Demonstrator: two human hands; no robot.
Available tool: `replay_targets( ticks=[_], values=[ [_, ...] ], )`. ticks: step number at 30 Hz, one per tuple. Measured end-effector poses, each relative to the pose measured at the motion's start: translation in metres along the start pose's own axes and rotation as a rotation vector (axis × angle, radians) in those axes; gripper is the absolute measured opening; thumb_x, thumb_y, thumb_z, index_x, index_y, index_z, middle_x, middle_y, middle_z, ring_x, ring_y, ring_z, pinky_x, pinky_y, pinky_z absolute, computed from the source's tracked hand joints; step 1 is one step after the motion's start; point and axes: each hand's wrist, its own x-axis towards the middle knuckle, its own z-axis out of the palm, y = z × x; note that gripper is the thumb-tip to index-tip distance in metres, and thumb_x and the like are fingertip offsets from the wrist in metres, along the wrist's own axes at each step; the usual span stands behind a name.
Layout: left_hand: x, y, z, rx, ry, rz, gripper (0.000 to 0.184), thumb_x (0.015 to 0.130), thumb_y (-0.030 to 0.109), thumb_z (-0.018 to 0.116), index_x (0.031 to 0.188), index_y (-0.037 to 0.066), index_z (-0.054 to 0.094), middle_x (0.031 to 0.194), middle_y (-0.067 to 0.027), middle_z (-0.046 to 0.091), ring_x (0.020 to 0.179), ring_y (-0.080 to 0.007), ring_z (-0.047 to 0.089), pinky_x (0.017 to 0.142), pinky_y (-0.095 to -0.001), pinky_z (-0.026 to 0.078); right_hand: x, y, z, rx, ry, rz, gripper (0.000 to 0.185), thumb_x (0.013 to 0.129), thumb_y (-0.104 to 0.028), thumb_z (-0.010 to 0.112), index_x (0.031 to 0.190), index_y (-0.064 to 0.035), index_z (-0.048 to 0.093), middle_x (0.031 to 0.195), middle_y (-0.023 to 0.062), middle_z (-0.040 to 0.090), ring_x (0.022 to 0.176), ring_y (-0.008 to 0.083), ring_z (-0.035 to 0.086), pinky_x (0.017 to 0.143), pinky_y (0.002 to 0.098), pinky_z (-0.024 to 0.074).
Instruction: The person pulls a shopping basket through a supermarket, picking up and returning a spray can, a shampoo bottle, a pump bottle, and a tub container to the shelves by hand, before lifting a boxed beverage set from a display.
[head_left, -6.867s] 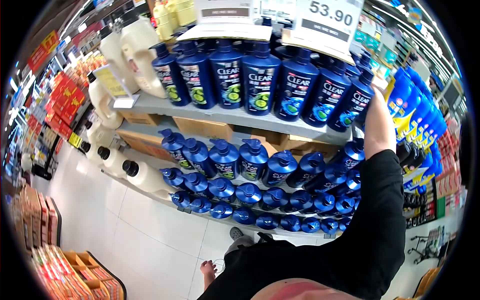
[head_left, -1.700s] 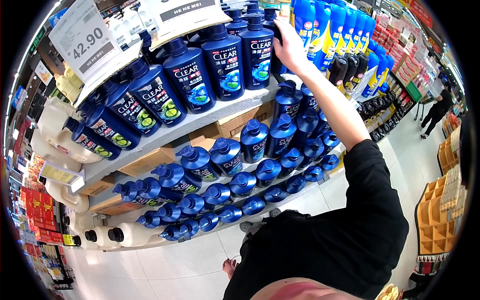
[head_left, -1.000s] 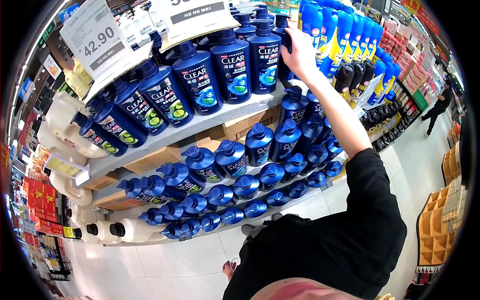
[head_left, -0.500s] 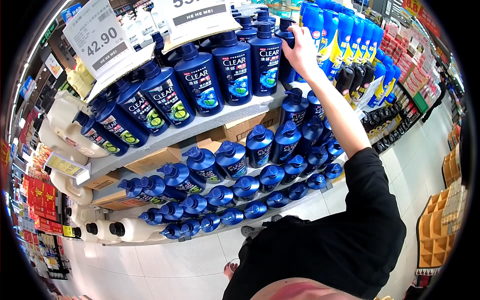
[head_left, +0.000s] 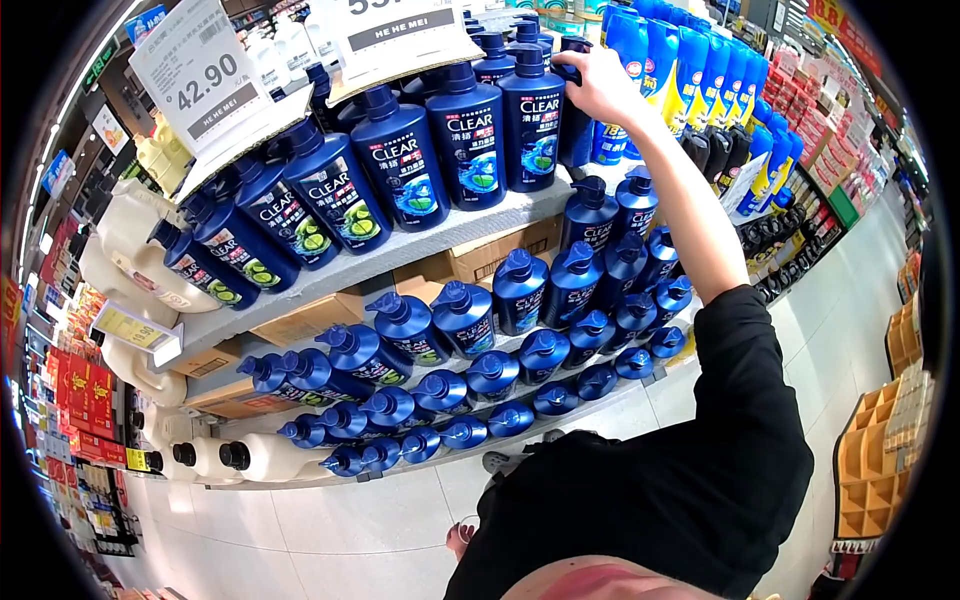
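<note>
My right hand is closed round the upper part of a dark blue pump shampoo bottle at the right end of the top shelf's front row. The palm and the neighbouring bottle hide part of it. Directly left stands another CLEAR shampoo bottle with a blue label, upright on the shelf. Low down, beside my black clothing, only a small part of my left hand shows; its fingers are too small to read. A thin pale loop appears near it.
The grey shelf carries a row of CLEAR bottles, with several more rows on lower tiers. Blue and yellow spray cans stand right of my hand. Price signs rise above the left bottles; white jugs lie lower left.
My right hand has shifted slightly on the bottle, its fingers now lower and wrapped further round the upper part. The bottle is still in the row. My left hand has hardly moved.
</note>
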Motion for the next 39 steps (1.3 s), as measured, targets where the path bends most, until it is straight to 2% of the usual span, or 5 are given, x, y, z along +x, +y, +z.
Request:
replay_targets(
  ticks=[10, 15, 20, 26, 39],
  values=[
    [-0.002, -0.007, -0.004, -0.059, -0.036, -0.008, 0.017, 0.086, 0.004, 0.059, 0.101, -0.004, 0.058, 0.078, -0.0127, 0.058, 0.067, -0.028, 0.058, 0.059, -0.0454, 0.056, 0.004, 0.002, -0.012, 0.077, -0.181, -0.101, 0.061, 0.078, -0.01, 0.066, 0.137, -0.0118, 0.054, 0.125, 0.0231, 0.06, 0.126, 0.0404, 0.049, 0.111, 0.0476, 0.0386],
    [-0.01, -0.003, -0.007, -0.051, -0.147, 0.009, 0.021, 0.088, 0.009, 0.057, 0.105, -0.004, 0.06, 0.082, -0.0135, 0.06, 0.069, -0.0292, 0.06, 0.061, -0.0446, 0.058, 0.012, 0.011, -0.008, 0.006, -0.321, -0.105, 0.075, 0.081, -0.012, 0.076, 0.149, -0.0152, 0.046, 0.134, 0.0245, 0.052, 0.128, 0.0417, 0.046, 0.111, 0.048, 0.0383],
    [-0.002, -0.009, -0.008, 0.007, 0.039, 0.017, 0.025, 0.088, 0.01, 0.059, 0.109, -0.004, 0.06, 0.082, -0.0131, 0.06, 0.068, -0.0291, 0.06, 0.062, -0.0441, 0.059, 0.016, 0.015, -0.004, 0.055, -0.278, -0.136, 0.069, 0.082, -0.015, 0.077, 0.145, -0.0135, 0.049, 0.127, 0.024, 0.053, 0.122, 0.04, 0.052, 0.107, 0.0443, 0.043],
    [-0.007, -0.004, -0.005, -0.037, -0.112, -0.008, 0.025, 0.087, 0.011, 0.06, 0.108, -0.002, 0.059, 0.084, -0.0124, 0.06, 0.067, -0.0288, 0.06, 0.062, -0.0441, 0.058, 0.021, 0.013, -0.002, 0.02, -0.255, -0.111, 0.067, 0.082, -0.019, 0.079, 0.142, -0.0134, 0.052, 0.125, 0.0242, 0.053, 0.122, 0.0393, 0.053, 0.105, 0.0448, 0.045],
    [-0.001, -0.011, -0.015, 0.01, -0.013, 0.0, 0.017, 0.086, 0.01, 0.061, 0.1, -0.001, 0.058, 0.081, -0.0111, 0.058, 0.065, -0.0265, 0.058, 0.058, -0.0402, 0.055, 0.027, 0.03, 0.025, 0.112, -0.124, -0.059, 0.056, 0.084, -0.023, 0.073, 0.138, -0.0177, 0.058, 0.132, 0.0231, 0.058, 0.128, 0.0374, 0.052, 0.112, 0.0454, 0.0401]
  ],
)
